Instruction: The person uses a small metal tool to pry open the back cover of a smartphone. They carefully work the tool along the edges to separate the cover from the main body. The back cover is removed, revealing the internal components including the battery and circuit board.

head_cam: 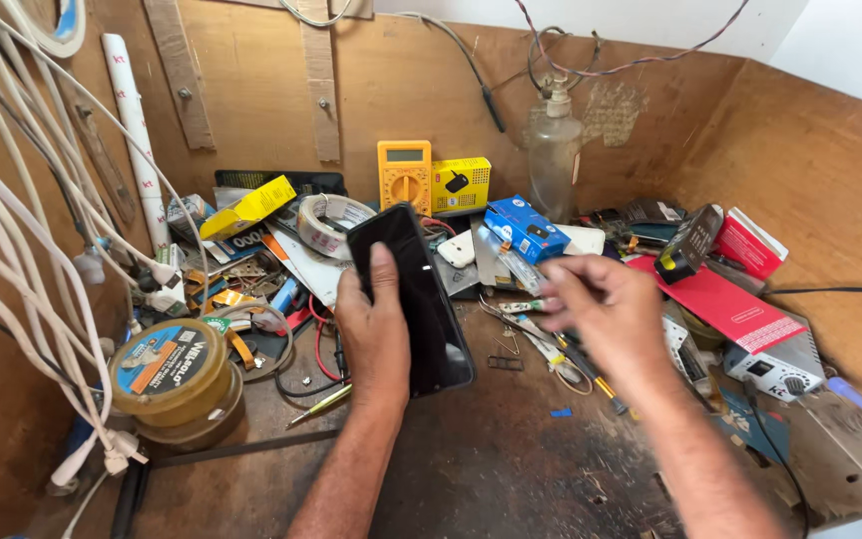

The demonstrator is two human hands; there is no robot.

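The bench point(511, 469) fills the lower half of the frame, dark and scuffed, walled by brown board on three sides so the clutter stays banked along the back and the middle is left for work. White cables point(12, 230) hang down the left edge, cut off at the top, within reach of the seat.

At centre the phone point(413, 294) lies tilted, its dark screen up, top end toward the back wall. The left hand point(373, 334) grips it from the left side, thumb laid flat on the glass and fingers wrapped under, probably to steady it and keep the screen facing the eyes. Its lower end looks raised off the bench, though I cannot tell for sure.

The right hand point(601, 314), just right of centre, is blurred; its fingers are pinched together near a small tube point(523, 306), but whether they hold anything is not clear. It is apart from the phone.

At lower left sits a round tin point(170, 374) with a yellow rim. Upper centre, a clear bottle point(554, 150) and a yellow meter point(404, 175) stand against the wall. A blue box point(526, 230) lies right of the phone, a red packet point(725, 304) farther right. Small tools under the right wrist are mostly hidden.
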